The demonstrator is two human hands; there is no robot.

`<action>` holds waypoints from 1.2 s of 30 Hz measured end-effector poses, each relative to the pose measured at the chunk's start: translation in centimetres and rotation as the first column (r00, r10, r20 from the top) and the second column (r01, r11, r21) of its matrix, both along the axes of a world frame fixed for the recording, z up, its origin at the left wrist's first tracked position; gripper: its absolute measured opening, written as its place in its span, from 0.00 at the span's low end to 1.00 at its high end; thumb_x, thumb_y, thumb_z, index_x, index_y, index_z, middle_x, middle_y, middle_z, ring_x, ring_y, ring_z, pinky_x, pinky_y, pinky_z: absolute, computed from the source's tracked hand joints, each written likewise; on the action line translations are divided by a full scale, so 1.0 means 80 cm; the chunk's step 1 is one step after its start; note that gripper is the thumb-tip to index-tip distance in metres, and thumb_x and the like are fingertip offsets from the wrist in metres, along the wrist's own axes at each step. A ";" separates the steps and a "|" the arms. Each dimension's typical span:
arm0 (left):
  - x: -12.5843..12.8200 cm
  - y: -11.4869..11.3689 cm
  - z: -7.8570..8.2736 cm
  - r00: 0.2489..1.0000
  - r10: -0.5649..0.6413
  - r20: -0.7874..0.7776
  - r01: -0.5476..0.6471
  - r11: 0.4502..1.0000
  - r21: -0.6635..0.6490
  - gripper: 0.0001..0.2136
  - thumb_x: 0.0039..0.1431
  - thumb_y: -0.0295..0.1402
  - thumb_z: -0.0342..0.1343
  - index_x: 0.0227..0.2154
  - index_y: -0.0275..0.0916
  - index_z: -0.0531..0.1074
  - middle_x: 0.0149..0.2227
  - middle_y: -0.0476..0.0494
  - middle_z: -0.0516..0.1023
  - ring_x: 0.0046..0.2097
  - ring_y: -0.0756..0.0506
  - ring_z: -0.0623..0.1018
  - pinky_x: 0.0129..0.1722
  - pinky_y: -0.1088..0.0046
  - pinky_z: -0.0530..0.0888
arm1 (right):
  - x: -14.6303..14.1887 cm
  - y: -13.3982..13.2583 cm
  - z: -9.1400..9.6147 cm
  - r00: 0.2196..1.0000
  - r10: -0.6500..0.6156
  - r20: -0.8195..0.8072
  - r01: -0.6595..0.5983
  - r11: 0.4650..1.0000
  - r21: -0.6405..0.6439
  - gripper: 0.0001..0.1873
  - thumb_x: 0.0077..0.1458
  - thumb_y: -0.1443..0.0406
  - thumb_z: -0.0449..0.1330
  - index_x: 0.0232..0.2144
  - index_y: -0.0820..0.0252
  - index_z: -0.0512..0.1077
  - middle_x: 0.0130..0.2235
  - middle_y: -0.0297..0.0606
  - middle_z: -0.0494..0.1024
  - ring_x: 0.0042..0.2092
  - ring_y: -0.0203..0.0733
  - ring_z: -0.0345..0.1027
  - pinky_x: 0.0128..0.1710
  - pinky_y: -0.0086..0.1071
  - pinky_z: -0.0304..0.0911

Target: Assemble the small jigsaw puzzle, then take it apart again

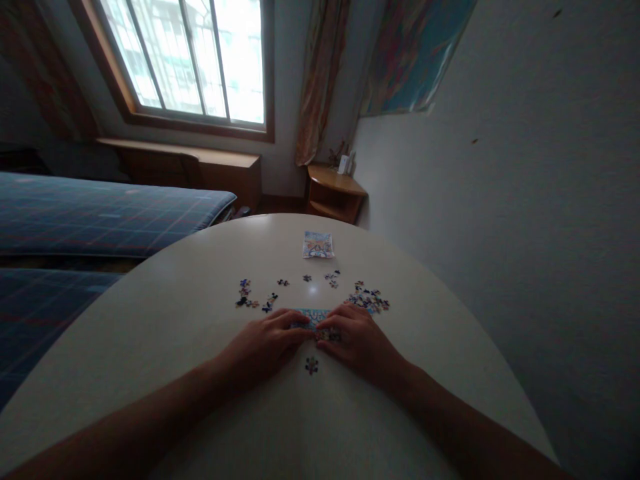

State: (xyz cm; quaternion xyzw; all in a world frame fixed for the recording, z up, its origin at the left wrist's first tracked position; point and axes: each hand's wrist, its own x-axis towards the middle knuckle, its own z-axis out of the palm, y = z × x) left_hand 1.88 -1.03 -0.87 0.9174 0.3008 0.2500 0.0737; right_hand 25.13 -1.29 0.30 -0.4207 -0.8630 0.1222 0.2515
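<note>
A partly joined jigsaw puzzle (314, 317) with a blue upper edge lies on the white table, partly covered by my hands. My left hand (274, 339) has its fingers and thumb closed on the puzzle's left side. From the right, my right hand (356, 339) grips it too, fingers bent over the top and thumb lower down. The fingertips almost meet in the middle. One loose puzzle piece (311, 365) rests just below the hands. Whether either hand also has a single piece under its fingers is hidden.
A pile of puzzle pieces (369, 298) lies beyond my right hand, and more loose pieces (245, 293) are beyond my left. Farther back on the round table (210, 267) is a printed picture sheet (318, 245). A bed (100, 213) stands left, a wall (525, 200) right.
</note>
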 end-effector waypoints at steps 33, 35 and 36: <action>0.007 -0.013 0.014 0.969 -0.019 -0.246 0.064 0.983 0.173 0.11 0.67 0.25 0.47 0.48 0.36 0.70 0.45 0.39 0.74 0.45 0.42 0.74 0.43 0.64 0.77 | -0.001 -0.002 0.007 0.995 0.031 0.100 -0.040 0.996 0.080 0.06 0.57 0.68 0.62 0.35 0.55 0.78 0.37 0.38 0.78 0.42 0.43 0.69 0.48 0.39 0.61; 0.006 -0.012 0.014 0.970 -0.021 -0.243 0.064 0.984 0.169 0.11 0.67 0.24 0.46 0.48 0.36 0.70 0.46 0.39 0.75 0.45 0.42 0.74 0.42 0.64 0.77 | 0.001 -0.002 0.007 0.992 0.046 0.114 -0.057 0.994 0.091 0.06 0.57 0.68 0.61 0.36 0.54 0.78 0.37 0.37 0.78 0.42 0.42 0.69 0.49 0.40 0.60; 0.006 -0.012 0.014 0.970 -0.023 -0.243 0.065 0.984 0.165 0.11 0.67 0.24 0.47 0.48 0.36 0.70 0.46 0.39 0.75 0.45 0.42 0.74 0.42 0.64 0.78 | 0.002 -0.002 0.007 0.991 0.055 0.121 -0.067 0.993 0.098 0.06 0.58 0.68 0.61 0.37 0.53 0.78 0.37 0.37 0.78 0.42 0.42 0.69 0.49 0.40 0.60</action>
